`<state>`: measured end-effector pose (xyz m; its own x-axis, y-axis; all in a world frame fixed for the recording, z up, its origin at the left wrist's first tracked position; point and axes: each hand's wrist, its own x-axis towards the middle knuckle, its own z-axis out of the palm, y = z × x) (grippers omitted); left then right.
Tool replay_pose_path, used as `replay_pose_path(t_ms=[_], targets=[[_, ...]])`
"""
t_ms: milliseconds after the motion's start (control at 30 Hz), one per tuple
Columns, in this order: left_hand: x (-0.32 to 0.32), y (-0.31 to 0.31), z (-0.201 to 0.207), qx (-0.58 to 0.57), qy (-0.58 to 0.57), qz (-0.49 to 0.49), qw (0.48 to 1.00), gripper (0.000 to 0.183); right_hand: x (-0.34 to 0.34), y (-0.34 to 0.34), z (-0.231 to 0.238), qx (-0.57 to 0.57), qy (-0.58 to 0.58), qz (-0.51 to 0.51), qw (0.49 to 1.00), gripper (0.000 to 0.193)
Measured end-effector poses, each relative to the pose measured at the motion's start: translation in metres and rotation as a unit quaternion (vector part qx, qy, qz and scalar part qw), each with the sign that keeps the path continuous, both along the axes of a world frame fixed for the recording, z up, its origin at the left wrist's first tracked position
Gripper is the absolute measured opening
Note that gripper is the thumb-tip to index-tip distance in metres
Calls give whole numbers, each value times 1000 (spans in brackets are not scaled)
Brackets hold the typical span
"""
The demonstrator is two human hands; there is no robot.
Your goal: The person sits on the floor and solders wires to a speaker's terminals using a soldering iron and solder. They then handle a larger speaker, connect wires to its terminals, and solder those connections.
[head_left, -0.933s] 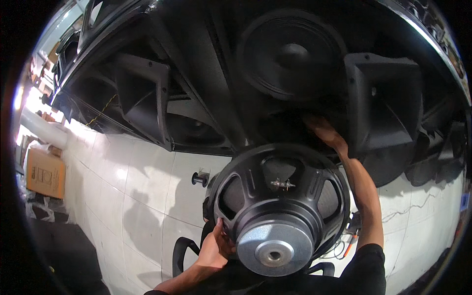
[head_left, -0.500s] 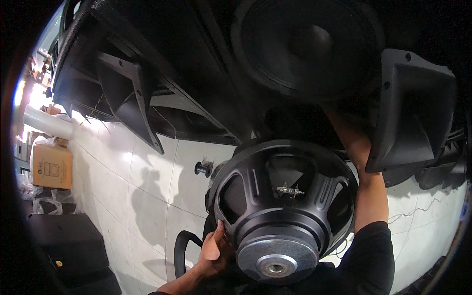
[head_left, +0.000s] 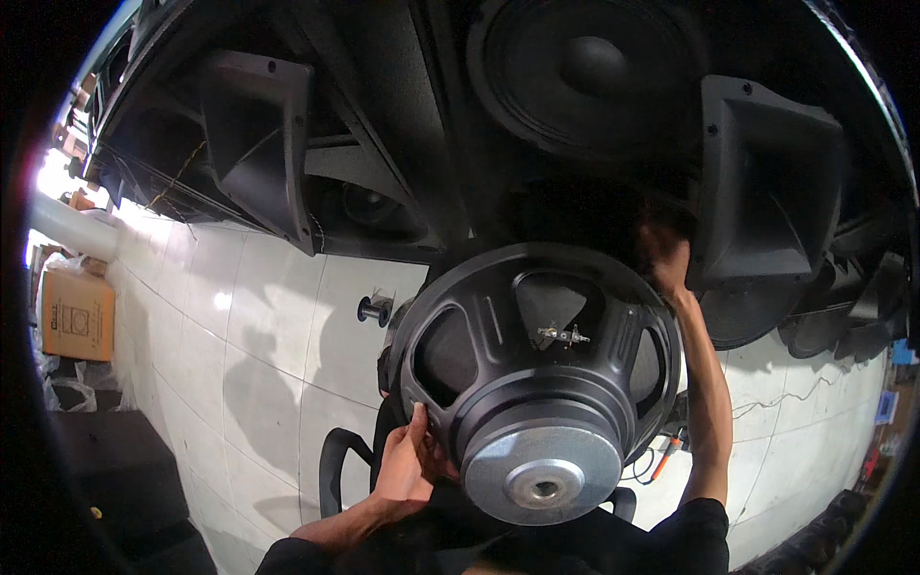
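Note:
A large black loudspeaker driver (head_left: 546,407) rests magnet side up close to my body, a small terminal strip (head_left: 563,334) showing on its frame. My left hand (head_left: 410,465) is closed on the driver's lower left rim, thumb on top. Past the driver's far right edge, my right hand (head_left: 668,257) is in the dark beside a black speaker cabinet; shadow and blur hide its fingers. On that cabinet are a round speaker cone (head_left: 589,72) and, nearest my right hand, a black horn flare (head_left: 771,182).
Another horn flare (head_left: 254,144) hangs at the left. A wire spool (head_left: 374,310) stands on the white tiled floor (head_left: 273,335). At far left are a cardboard box (head_left: 79,314) and black cabinets (head_left: 115,479). An orange-handled tool (head_left: 665,458) lies right of the driver.
My right hand has come back out from beneath the cabinet's speaker cone, toward the driver's far right edge. My left hand keeps its hold. The whole view has shifted slightly.

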<state>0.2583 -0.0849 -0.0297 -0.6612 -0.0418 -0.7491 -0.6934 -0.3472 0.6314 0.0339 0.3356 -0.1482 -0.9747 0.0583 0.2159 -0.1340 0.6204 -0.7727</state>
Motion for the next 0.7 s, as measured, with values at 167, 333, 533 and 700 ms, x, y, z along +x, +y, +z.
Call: replay_pose_path(t_ms=[167, 333, 533, 700], targets=[[-4, 2, 11, 96, -26, 59, 993, 47, 41, -25, 29, 14, -41, -53, 998, 46], [2, -3, -8, 133, 2, 53, 990, 51, 91, -4, 44, -45, -88, -12, 995, 36], [-5, -21, -7, 63, -7, -50, 997, 59, 159, -10, 87, -8, -134, -162, 978, 26], [-38, -64, 23, -167, 109, -277, 940, 46, 203, -39, 136, 49, -157, -256, 953, 25]])
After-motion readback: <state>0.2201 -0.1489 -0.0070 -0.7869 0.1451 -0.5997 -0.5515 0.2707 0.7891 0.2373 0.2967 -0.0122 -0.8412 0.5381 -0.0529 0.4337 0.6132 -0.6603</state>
